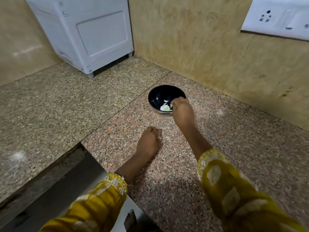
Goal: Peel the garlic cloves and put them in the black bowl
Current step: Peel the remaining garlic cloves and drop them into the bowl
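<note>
My right hand (181, 108) pinches a small, light, slippery garlic clove (171, 104) by its sides over the near rim of the black bowl (158, 92), while my left hand (149, 139) rests clenched on the bench (234, 131) nearer me than the bowl, and I cannot tell whether it holds anything.

**Right hand (181, 109) at the black bowl (158, 96), left hand (148, 139) fisted on the countertop (83, 106).**

The right hand's curled fingers reach over the bowl's near-right rim. A white fragment (171, 104) sits at the fingertips, but whether it is gripped cannot be confirmed. Just left of the grip, pale garlic pieces (164, 108) lie in the bowl bottom. The left hand rests on the countertop nearer the person than the grip, apart from the bowl. A white appliance (93, 34) stands far back-left of the grip, and a socket plate (275, 15) is on the wall back-right.
</note>
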